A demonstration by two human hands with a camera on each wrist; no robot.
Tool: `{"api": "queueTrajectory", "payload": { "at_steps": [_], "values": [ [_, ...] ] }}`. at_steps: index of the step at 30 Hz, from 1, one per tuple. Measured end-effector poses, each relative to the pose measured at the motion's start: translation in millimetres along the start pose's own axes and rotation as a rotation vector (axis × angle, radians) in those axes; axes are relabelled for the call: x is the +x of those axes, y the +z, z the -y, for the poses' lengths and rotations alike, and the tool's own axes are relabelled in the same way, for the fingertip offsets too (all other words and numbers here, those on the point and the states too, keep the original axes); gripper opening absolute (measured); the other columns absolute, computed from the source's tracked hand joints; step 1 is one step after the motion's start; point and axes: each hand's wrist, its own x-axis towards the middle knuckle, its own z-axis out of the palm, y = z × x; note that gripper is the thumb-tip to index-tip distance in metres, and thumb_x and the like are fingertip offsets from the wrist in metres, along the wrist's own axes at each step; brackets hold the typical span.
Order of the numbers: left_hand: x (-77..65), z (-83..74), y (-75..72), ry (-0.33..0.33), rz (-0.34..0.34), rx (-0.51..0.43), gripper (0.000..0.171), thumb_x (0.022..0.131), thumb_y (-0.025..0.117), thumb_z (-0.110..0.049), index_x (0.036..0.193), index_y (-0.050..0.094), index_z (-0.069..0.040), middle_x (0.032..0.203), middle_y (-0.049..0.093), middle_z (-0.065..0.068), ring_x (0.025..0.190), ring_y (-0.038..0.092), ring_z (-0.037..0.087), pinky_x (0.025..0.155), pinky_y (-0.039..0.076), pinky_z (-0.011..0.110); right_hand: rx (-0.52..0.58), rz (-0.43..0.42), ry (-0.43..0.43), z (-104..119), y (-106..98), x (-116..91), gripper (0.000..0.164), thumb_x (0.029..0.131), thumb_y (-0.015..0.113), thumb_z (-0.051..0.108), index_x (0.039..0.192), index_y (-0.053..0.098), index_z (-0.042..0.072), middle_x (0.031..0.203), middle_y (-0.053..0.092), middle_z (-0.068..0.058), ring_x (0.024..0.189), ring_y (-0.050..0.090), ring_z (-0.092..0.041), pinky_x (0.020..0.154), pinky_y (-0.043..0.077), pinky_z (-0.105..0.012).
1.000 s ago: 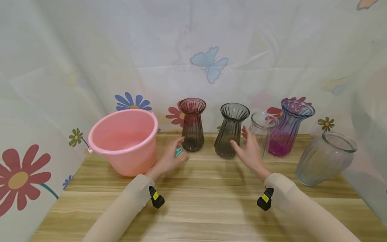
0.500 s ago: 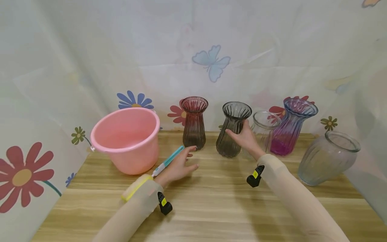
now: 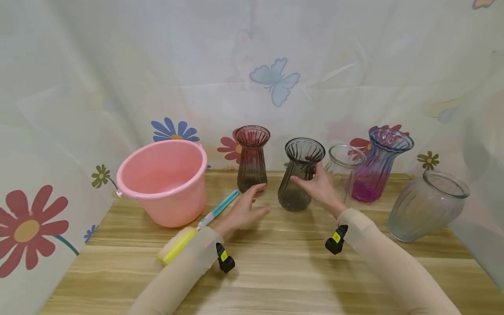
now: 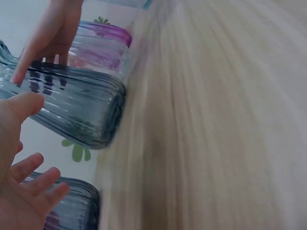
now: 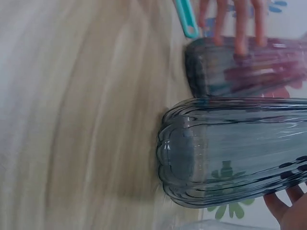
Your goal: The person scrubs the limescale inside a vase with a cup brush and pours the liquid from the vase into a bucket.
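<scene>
My right hand (image 3: 320, 189) grips a smoky grey ribbed glass vase (image 3: 294, 197) from its right side, thumb in front and fingers behind the glass. In the left wrist view those fingers show dark through the vase (image 4: 84, 108). My left hand (image 3: 243, 212) reaches toward it with fingers spread and holds nothing. Behind the left fingers stands a vase fading from red to grey (image 3: 252, 164). Under the left forearm lies a sponge brush (image 3: 185, 240) with a teal and white handle, its yellow head partly covered by the sleeve.
A pink bucket (image 3: 189, 205) stands at the left. Close to my right hand are a clear glass jar (image 3: 344, 164) and a blue-purple vase (image 3: 368, 183). A wide pale glass vase (image 3: 421, 214) stands farther right on the wooden table (image 3: 275, 280).
The left hand has come away from the brush handle and moved right, toward the grey vase. My right hand has taken hold of that vase, which has shifted slightly left and nearer.
</scene>
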Motion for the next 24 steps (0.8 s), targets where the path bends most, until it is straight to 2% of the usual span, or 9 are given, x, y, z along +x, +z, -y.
{"api": "queueTrajectory", "payload": {
  "at_steps": [6,10,14,20,24],
  "values": [
    [10.9,-13.9,-2.0,0.011,-0.016,0.029,0.076,0.080,0.069,-0.034,0.143,0.028,-0.020,0.144,0.038,0.004,0.128,0.042,0.021,0.101,0.039,0.036,-0.028,0.032,-0.012,17.3,8.2,-13.9,0.089,0.075,0.072,0.044,0.143,0.022,0.017,0.140,0.040,-0.016,0.126,0.040,-0.036,0.098,0.037,-0.053],
    [16.0,-20.4,-2.4,0.002,-0.036,0.058,0.086,0.077,0.069,-0.041,0.146,0.021,-0.024,0.146,0.033,0.006,0.129,0.040,0.024,0.100,0.040,0.043,-0.026,0.072,0.002,27.7,13.9,-22.2,0.089,0.075,0.070,0.047,0.144,0.021,0.020,0.143,0.036,-0.014,0.128,0.038,-0.035,0.097,0.037,-0.055],
    [16.4,-23.9,-5.3,-0.006,-0.047,0.061,0.092,0.074,0.071,-0.044,0.147,0.016,-0.030,0.148,0.031,0.005,0.130,0.039,0.025,0.099,0.040,0.046,-0.017,0.087,-0.011,35.6,19.9,-31.1,0.085,0.074,0.073,0.043,0.141,0.028,0.018,0.135,0.045,-0.014,0.122,0.045,-0.032,0.093,0.043,-0.051],
    [1.2,-33.4,-12.6,0.004,0.012,-0.024,0.086,0.075,0.073,-0.034,0.145,0.024,-0.020,0.139,0.043,0.010,0.120,0.051,0.026,0.093,0.046,0.040,-0.003,0.091,-0.040,45.7,23.0,-47.3,0.076,0.071,0.076,0.040,0.132,0.038,0.016,0.124,0.054,-0.013,0.113,0.053,-0.030,0.085,0.049,-0.045],
    [-13.3,-39.3,-14.2,0.012,0.022,-0.025,0.085,0.075,0.074,-0.032,0.143,0.028,-0.014,0.135,0.046,0.012,0.116,0.054,0.024,0.088,0.049,0.037,0.050,0.113,-0.085,49.8,25.2,-59.9,0.073,0.071,0.078,0.034,0.131,0.040,0.016,0.125,0.054,-0.009,0.111,0.054,-0.029,0.084,0.050,-0.044]
  ]
}}
